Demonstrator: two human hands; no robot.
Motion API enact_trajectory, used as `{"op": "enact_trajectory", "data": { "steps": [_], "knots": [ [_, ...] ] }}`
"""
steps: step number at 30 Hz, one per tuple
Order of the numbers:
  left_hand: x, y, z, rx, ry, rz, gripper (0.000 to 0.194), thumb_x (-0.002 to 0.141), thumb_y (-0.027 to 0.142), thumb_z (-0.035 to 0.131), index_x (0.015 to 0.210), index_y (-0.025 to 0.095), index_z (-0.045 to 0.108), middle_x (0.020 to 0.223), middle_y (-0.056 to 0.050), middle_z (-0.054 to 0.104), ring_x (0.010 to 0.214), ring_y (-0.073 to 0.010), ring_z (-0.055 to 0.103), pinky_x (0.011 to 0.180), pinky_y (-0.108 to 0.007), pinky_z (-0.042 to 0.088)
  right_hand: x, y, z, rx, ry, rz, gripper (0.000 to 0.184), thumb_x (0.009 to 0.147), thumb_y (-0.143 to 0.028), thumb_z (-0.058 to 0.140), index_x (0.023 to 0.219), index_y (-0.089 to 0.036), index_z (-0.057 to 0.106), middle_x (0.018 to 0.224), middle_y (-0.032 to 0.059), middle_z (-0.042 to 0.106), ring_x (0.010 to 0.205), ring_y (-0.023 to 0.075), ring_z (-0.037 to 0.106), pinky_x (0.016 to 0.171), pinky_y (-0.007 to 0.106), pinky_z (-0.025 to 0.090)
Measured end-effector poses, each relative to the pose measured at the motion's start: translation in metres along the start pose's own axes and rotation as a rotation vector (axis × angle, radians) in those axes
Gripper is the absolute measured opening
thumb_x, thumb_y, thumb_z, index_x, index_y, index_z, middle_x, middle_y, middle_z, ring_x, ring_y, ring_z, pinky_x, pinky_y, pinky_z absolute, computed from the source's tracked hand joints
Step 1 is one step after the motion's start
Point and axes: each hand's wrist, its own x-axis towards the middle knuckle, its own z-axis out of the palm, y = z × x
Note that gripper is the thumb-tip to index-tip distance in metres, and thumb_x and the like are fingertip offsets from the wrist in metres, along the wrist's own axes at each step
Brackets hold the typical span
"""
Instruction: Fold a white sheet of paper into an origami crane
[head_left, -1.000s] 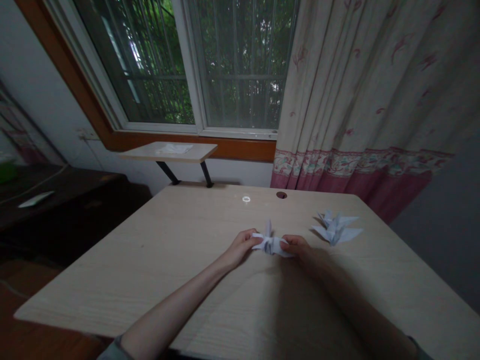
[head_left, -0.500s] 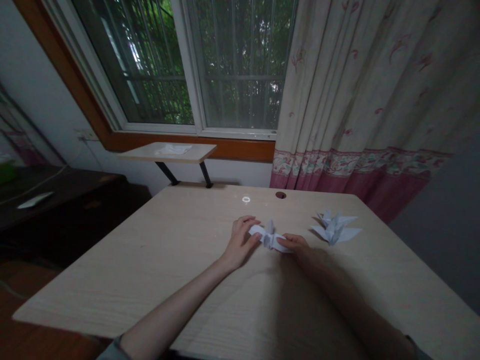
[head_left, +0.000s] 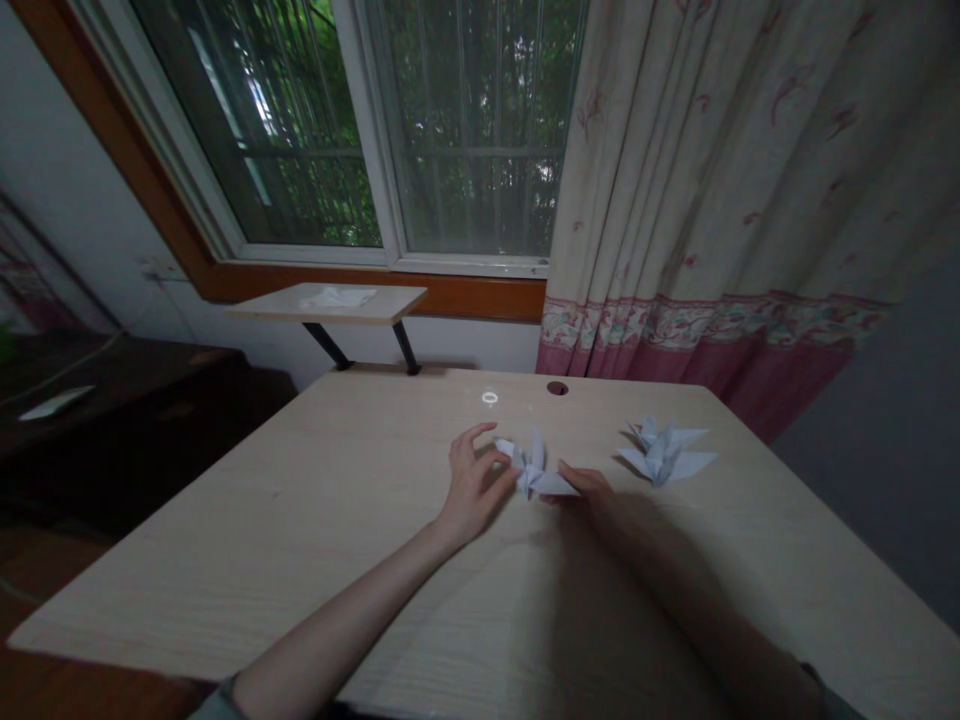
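A folded white paper crane (head_left: 534, 474) is held just above the table, between my two hands. My left hand (head_left: 474, 482) pinches its left wing between thumb and fingers, with the index finger raised and curved. On the other side, my right hand (head_left: 592, 492) is at the right wing, its thumb by the wing's back edge and its fingers partly hidden beneath. One narrow point of the crane sticks up in the middle. To the right of my hands lie more folded paper cranes (head_left: 661, 455), close together with their wings spread; their exact number is unclear.
The pale wooden table (head_left: 360, 500) has a round cable hole (head_left: 557, 388) near its back edge. A small raised shelf (head_left: 390, 305) at the back left carries white paper (head_left: 337, 297). Behind stand a window (head_left: 472, 130) and a curtain (head_left: 675, 200); a dark cabinet (head_left: 150, 400) is at left.
The right thumb has shifted off the top of the right wing to its back edge, so more of that wing shows. My left index finger has lifted away from the paper.
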Motion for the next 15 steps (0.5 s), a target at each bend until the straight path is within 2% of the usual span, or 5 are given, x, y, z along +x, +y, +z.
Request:
{"op": "enact_trajectory", "data": {
  "steps": [3, 7, 11, 13, 15],
  "knots": [
    [0.001, -0.007, 0.003, -0.036, 0.023, -0.063, 0.007, 0.089, 0.026, 0.058, 0.087, 0.021, 0.062, 0.133, -0.007, 0.041, 0.126, -0.0252, 0.034, 0.106, -0.047, 0.029, -0.001, -0.002, 0.002, 0.079, -0.031, 0.072, 0.064, 0.081, -0.070, 0.039, 0.057, -0.016, 0.065, 0.060, 0.0063, 0.062, 0.059, 0.0178, 0.057, 0.064, 0.032, 0.044],
    [0.002, -0.015, 0.007, -0.088, 0.018, -0.107, 0.007, 0.089, 0.026, 0.058, 0.086, 0.022, 0.063, 0.128, -0.006, 0.045, 0.123, -0.0240, 0.037, 0.105, -0.046, 0.030, -0.002, -0.001, 0.003, -0.011, 0.055, -0.021, 0.055, 0.080, -0.064, 0.047, 0.053, -0.018, 0.057, 0.053, 0.0016, 0.053, 0.052, 0.0136, 0.047, 0.054, 0.028, 0.038],
    [0.002, -0.018, 0.010, -0.138, -0.023, -0.098, 0.010, 0.088, 0.028, 0.059, 0.085, 0.021, 0.065, 0.123, -0.006, 0.050, 0.118, -0.0234, 0.042, 0.103, -0.044, 0.033, -0.004, 0.003, 0.005, -0.102, 0.159, -0.204, 0.031, 0.077, -0.051, 0.060, 0.078, -0.021, 0.054, 0.062, -0.0026, 0.051, 0.058, 0.0142, 0.049, 0.055, 0.026, 0.038],
    [0.001, -0.018, 0.011, -0.156, -0.042, -0.087, 0.011, 0.088, 0.029, 0.060, 0.084, 0.021, 0.066, 0.121, -0.006, 0.051, 0.117, -0.0234, 0.043, 0.102, -0.043, 0.034, -0.004, 0.007, 0.007, -0.109, 0.160, -0.252, 0.033, 0.077, -0.047, 0.061, 0.093, -0.021, 0.052, 0.065, -0.0029, 0.052, 0.058, 0.0145, 0.050, 0.056, 0.026, 0.039],
    [0.001, -0.016, 0.011, -0.170, -0.063, -0.078, 0.012, 0.088, 0.029, 0.060, 0.083, 0.021, 0.067, 0.120, -0.006, 0.052, 0.116, -0.0236, 0.043, 0.102, -0.043, 0.035, -0.004, 0.011, 0.008, -0.160, 0.135, -0.285, 0.035, 0.078, -0.044, 0.061, 0.101, -0.020, 0.051, 0.067, -0.0025, 0.052, 0.059, 0.0150, 0.051, 0.057, 0.026, 0.039]
  ]
}}
